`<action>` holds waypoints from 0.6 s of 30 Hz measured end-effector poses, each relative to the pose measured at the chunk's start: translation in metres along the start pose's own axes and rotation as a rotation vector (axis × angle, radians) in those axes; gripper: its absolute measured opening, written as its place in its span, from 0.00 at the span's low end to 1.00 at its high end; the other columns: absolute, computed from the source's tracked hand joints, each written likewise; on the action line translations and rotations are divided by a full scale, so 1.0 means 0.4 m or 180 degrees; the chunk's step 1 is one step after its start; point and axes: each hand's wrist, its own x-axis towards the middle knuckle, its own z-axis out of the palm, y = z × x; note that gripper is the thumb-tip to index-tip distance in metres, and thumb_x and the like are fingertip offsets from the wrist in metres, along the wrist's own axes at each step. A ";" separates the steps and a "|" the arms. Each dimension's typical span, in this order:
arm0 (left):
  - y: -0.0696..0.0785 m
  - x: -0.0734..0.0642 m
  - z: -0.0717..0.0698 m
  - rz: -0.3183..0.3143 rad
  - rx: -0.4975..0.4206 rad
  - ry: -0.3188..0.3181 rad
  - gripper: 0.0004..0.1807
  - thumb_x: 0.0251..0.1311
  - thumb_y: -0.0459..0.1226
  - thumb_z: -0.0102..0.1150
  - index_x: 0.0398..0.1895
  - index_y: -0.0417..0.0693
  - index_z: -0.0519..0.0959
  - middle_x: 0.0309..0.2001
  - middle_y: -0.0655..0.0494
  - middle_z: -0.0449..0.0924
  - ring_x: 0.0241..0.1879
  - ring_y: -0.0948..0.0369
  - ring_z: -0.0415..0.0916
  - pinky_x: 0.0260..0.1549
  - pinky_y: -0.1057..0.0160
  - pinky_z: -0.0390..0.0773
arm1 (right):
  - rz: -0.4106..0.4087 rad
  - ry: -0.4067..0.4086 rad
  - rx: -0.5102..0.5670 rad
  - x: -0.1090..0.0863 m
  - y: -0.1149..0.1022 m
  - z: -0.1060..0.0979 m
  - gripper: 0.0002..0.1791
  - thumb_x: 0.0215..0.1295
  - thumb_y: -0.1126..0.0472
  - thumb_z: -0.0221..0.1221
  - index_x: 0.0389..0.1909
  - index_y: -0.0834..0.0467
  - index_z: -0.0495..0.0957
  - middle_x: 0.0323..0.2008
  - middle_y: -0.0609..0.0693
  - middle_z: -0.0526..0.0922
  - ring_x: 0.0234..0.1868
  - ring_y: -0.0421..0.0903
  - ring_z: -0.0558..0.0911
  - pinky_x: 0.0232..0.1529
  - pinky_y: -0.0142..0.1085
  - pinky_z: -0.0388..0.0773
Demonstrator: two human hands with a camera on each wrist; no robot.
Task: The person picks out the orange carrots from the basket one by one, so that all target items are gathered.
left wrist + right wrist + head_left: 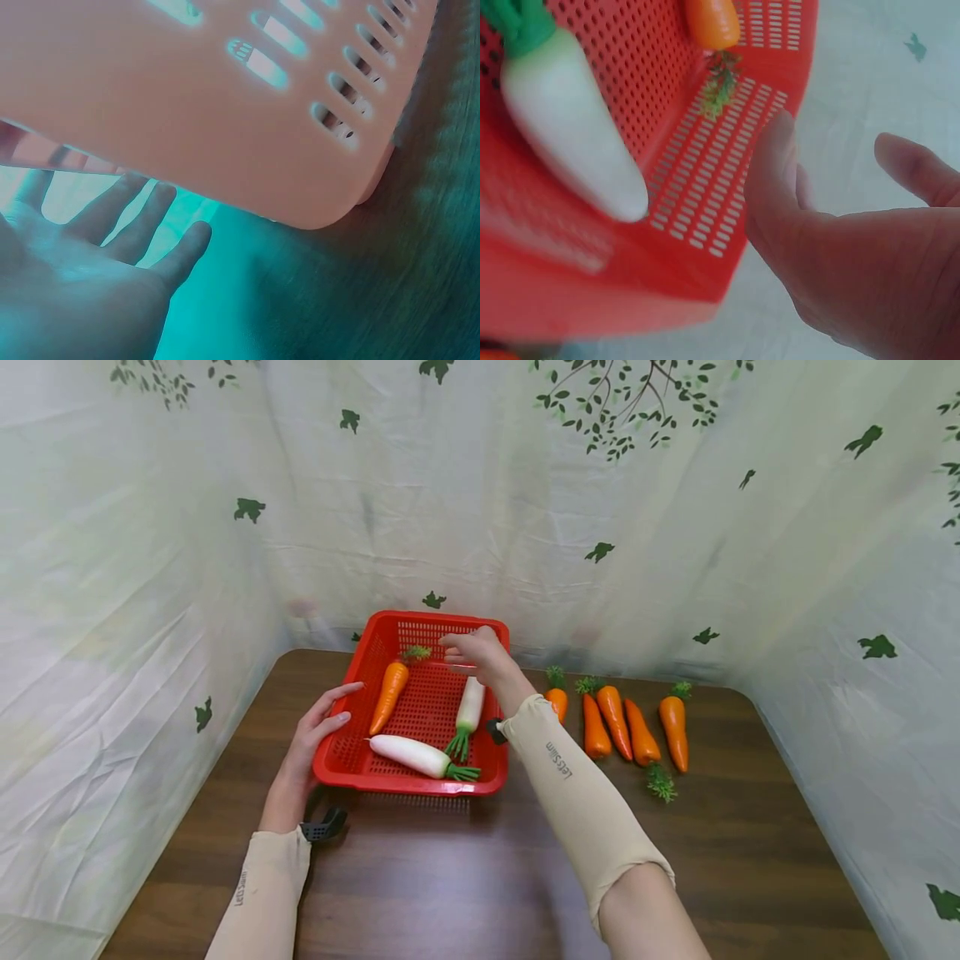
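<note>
A red plastic basket (408,784) stands on the table with one carrot (389,697) and two white radishes inside. One radish (411,755) lies along the near side; the other radish (470,703) lies by the right wall, green leaves toward the near side. My left hand (306,745) is at the basket's left rim, its fingers extended and spread in the left wrist view. Over the far right part of the basket hovers my right hand (483,656), holding nothing. In the right wrist view its fingers and thumb are apart, above the radish (574,124).
Several carrots (613,722) lie on the brown wooden table (720,843) right of the basket, one of them partly hidden by my right sleeve. A pale curtain (480,518) with leaf prints hangs behind the table and along both sides.
</note>
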 end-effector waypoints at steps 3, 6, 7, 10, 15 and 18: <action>-0.001 0.000 -0.001 0.0003 0.0004 0.0014 0.28 0.79 0.38 0.47 0.80 0.53 0.64 0.78 0.42 0.56 0.70 0.45 0.67 0.56 0.57 0.86 | 0.0046 0.0006 -0.0012 0.009 0.006 0.019 0.24 0.74 0.59 0.63 0.66 0.65 0.75 0.69 0.66 0.76 0.62 0.57 0.83 0.66 0.47 0.81; -0.001 -0.003 -0.005 0.0003 0.0011 0.0017 0.28 0.79 0.38 0.47 0.80 0.53 0.64 0.79 0.42 0.55 0.71 0.44 0.66 0.56 0.56 0.85 | 0.0029 0.0019 -0.0032 0.019 0.017 0.041 0.24 0.74 0.59 0.64 0.65 0.65 0.74 0.67 0.66 0.76 0.63 0.59 0.82 0.65 0.48 0.82; -0.001 -0.003 -0.007 0.0006 0.0006 0.0018 0.28 0.79 0.38 0.47 0.81 0.53 0.64 0.79 0.42 0.55 0.71 0.44 0.66 0.56 0.56 0.85 | 0.0027 0.0001 -0.0042 0.022 0.022 0.048 0.24 0.74 0.59 0.63 0.66 0.66 0.72 0.67 0.66 0.76 0.64 0.60 0.81 0.67 0.49 0.81; -0.001 -0.003 -0.009 0.0006 0.0023 0.0023 0.29 0.79 0.38 0.48 0.81 0.54 0.63 0.79 0.43 0.54 0.72 0.43 0.64 0.57 0.56 0.85 | 0.0011 -0.0006 -0.0049 0.032 0.039 0.070 0.24 0.74 0.60 0.63 0.64 0.67 0.71 0.64 0.67 0.76 0.66 0.62 0.80 0.67 0.51 0.80; -0.001 -0.001 -0.007 0.0005 0.0003 0.0016 0.29 0.79 0.37 0.48 0.81 0.53 0.63 0.79 0.43 0.55 0.72 0.43 0.63 0.57 0.55 0.84 | 0.0044 0.0049 0.0027 0.050 0.065 0.096 0.26 0.73 0.62 0.64 0.64 0.70 0.70 0.62 0.70 0.77 0.63 0.65 0.81 0.66 0.53 0.80; -0.002 0.000 -0.006 0.0012 -0.0016 0.0007 0.29 0.79 0.37 0.48 0.81 0.52 0.63 0.79 0.42 0.55 0.71 0.43 0.65 0.57 0.55 0.85 | 0.0109 0.0059 0.0077 0.057 0.076 0.105 0.28 0.72 0.62 0.65 0.66 0.70 0.69 0.64 0.71 0.76 0.64 0.66 0.81 0.66 0.53 0.81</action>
